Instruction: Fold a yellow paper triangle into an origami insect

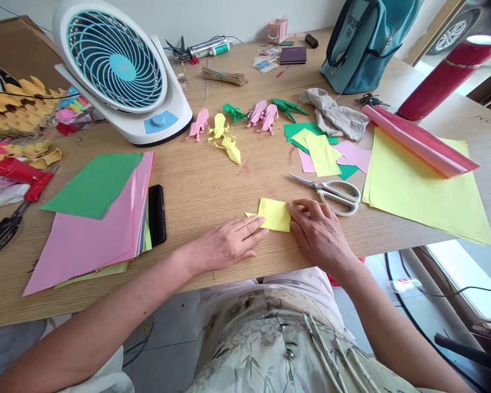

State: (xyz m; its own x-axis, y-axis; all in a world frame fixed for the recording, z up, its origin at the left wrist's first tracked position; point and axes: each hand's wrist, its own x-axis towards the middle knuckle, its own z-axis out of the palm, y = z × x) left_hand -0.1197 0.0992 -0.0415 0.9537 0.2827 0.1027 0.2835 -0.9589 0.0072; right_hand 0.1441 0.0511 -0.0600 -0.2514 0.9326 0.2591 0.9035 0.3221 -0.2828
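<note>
A small piece of folded yellow paper (275,214) lies on the table near its front edge, with a thin pointed flap sticking out on its left side. My left hand (231,240) rests flat with fingers stretched out, the fingertips on the paper's lower left corner and flap. On the right edge of the same paper, my right hand (317,229) pinches with thumb and index finger. White-handled scissors (339,196) lie just beyond my right hand, blades pointing left.
Several folded paper figures (219,126) in pink, yellow and green stand farther back. Coloured offcuts (322,154) and large yellow sheets (417,191) lie to the right, beside a red flask (445,79). Leftward are a paper stack (94,234), a black phone (157,215) and a fan (123,71).
</note>
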